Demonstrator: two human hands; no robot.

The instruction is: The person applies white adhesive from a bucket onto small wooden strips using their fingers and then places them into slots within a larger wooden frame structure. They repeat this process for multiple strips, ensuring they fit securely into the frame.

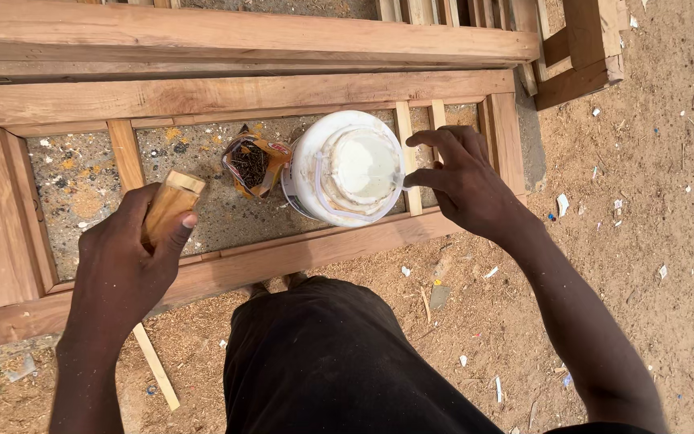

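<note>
Black cloth on the person's legs fills the bottom, and the feet are hidden. Left hand wraps tight around a smooth wooden block. Right hand has fingers spread, touching a thin wood slat just beside the round white plastic tub. Next to it sits a crinkly orange packet inside the rough wooden frame.
</note>
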